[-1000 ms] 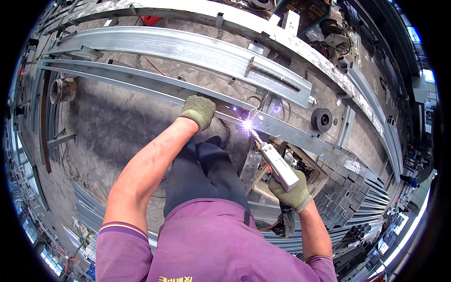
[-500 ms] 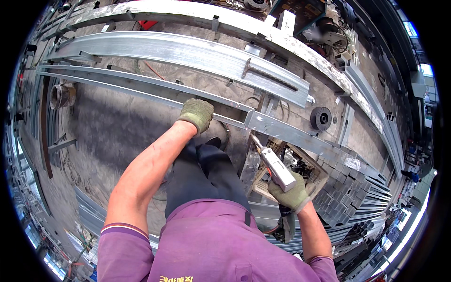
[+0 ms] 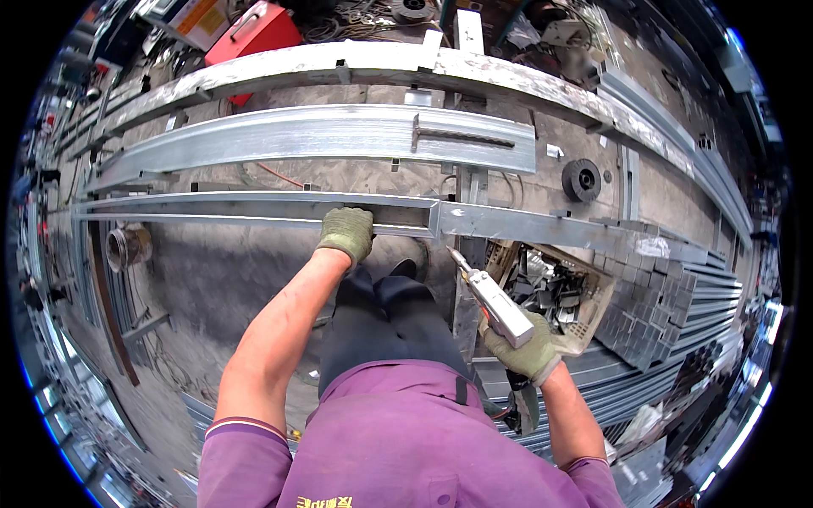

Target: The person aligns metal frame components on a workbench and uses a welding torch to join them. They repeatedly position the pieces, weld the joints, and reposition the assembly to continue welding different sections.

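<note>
My left hand (image 3: 348, 233), in a green work glove, is closed over the near edge of a long galvanized steel channel (image 3: 254, 203). The channel meets a wider closed steel piece (image 3: 542, 223) at a seam, a little right of that hand. In my right hand (image 3: 527, 347), also gloved, is a grey handheld welding gun (image 3: 501, 310), fingers wrapped round its handle. Its pointed nozzle (image 3: 457, 257) aims up and left, just short of the near edge by the seam. The glove and gun body hide most of the handle.
Beyond the channel lies a wide steel beam (image 3: 296, 135) with a hammer (image 3: 466, 136) on it. A crate of metal offcuts (image 3: 584, 326) stands under the gun. Stacked square tubes (image 3: 644, 313) lie at right, near a black spool (image 3: 582, 180). A red box (image 3: 254, 38) is far left.
The view has turned and tilted, so the steel now runs more level and more of the red box shows. Both hands keep their grips; the nozzle stays near the seam.
</note>
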Motion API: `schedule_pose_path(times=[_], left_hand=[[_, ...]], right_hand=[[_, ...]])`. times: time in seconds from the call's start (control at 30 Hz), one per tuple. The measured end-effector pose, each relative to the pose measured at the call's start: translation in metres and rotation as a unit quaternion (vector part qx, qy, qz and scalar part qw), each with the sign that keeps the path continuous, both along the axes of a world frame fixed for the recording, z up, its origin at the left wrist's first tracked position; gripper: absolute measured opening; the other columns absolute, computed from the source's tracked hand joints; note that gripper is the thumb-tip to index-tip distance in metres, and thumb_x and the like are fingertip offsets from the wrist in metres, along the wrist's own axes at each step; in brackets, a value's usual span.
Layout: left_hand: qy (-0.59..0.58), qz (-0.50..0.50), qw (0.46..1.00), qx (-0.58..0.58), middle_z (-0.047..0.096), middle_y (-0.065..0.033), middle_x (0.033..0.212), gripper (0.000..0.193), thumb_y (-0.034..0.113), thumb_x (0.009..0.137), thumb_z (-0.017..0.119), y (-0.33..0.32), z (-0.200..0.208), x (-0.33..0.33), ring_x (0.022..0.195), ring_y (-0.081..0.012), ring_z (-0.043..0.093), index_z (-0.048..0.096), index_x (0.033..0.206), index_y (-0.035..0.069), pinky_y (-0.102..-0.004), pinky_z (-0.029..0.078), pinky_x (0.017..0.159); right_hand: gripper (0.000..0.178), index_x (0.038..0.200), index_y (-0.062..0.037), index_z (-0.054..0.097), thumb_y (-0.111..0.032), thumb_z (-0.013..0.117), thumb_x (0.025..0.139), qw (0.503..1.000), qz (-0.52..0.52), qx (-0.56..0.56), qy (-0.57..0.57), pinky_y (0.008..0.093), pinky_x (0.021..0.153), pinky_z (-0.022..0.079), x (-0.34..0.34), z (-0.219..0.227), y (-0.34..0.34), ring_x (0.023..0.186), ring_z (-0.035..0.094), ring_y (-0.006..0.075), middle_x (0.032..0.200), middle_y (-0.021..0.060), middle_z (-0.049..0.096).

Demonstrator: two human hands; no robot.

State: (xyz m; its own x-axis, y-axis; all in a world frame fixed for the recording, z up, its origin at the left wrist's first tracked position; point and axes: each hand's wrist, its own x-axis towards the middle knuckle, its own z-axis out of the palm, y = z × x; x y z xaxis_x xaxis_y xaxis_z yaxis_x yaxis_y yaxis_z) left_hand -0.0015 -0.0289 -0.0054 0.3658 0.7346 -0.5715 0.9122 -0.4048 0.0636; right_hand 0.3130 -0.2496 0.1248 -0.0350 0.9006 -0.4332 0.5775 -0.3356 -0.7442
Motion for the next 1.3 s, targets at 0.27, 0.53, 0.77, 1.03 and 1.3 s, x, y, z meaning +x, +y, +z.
schedule_pose_path(times=[0.27, 0.53, 0.77, 1.03, 1.3], left_hand=[[0.007, -0.009, 1.000, -0.002, 0.078, -0.0111, 0.112, 0.026, 0.030, 0.089, 0.077, 0.001, 0.001, 0.000, 0.109, -0.0311, 0.075, 0.077, 0.110, 0.014, -0.0464, 0.057, 0.095], [-0.004, -0.012, 1.000, 0.012, 0.078, -0.0110, 0.115, 0.027, 0.029, 0.090, 0.076, -0.001, -0.002, -0.003, 0.113, -0.0307, 0.074, 0.076, 0.112, 0.014, -0.0468, 0.056, 0.098], [0.002, -0.002, 1.000, -0.003, 0.078, -0.0115, 0.116, 0.028, 0.030, 0.091, 0.076, 0.000, 0.003, 0.000, 0.114, -0.0309, 0.074, 0.077, 0.114, 0.014, -0.0462, 0.056, 0.099], [-0.002, -0.002, 1.000, 0.013, 0.078, -0.0117, 0.116, 0.030, 0.031, 0.089, 0.079, -0.002, -0.002, -0.001, 0.114, -0.0308, 0.074, 0.077, 0.113, 0.014, -0.0461, 0.056, 0.098], [0.001, 0.003, 1.000, 0.007, 0.078, -0.0112, 0.115, 0.027, 0.025, 0.087, 0.074, -0.002, -0.001, -0.001, 0.114, -0.0306, 0.074, 0.077, 0.112, 0.014, -0.0457, 0.057, 0.098]], right_hand=[[0.034, 0.113, -0.0064, 0.073, -0.022, 0.081, 0.084, 0.999, -0.028, 0.030, 0.001, 0.0395, 0.074, 0.061, -0.017, 0.007, -0.001, 0.081, 0.077, 0.0293, 0.089, 0.0112, 0.076], [0.034, 0.112, -0.0064, 0.073, -0.023, 0.082, 0.084, 0.996, -0.067, 0.003, 0.052, 0.0395, 0.074, 0.061, -0.026, 0.005, 0.003, 0.081, 0.077, 0.0287, 0.089, 0.0100, 0.076], [0.036, 0.114, -0.0058, 0.073, -0.025, 0.082, 0.084, 0.999, -0.034, 0.026, 0.014, 0.0412, 0.075, 0.061, -0.023, -0.003, 0.003, 0.083, 0.077, 0.0325, 0.092, 0.0127, 0.077], [0.036, 0.115, -0.0053, 0.074, -0.023, 0.082, 0.084, 0.999, -0.019, 0.037, 0.007, 0.0405, 0.075, 0.062, -0.023, -0.003, 0.005, 0.085, 0.078, 0.0317, 0.094, 0.0132, 0.078], [0.035, 0.112, -0.0070, 0.074, -0.025, 0.082, 0.084, 0.999, -0.037, 0.008, 0.013, 0.0410, 0.075, 0.061, -0.026, -0.002, 0.006, 0.082, 0.076, 0.0326, 0.091, 0.0126, 0.076]])
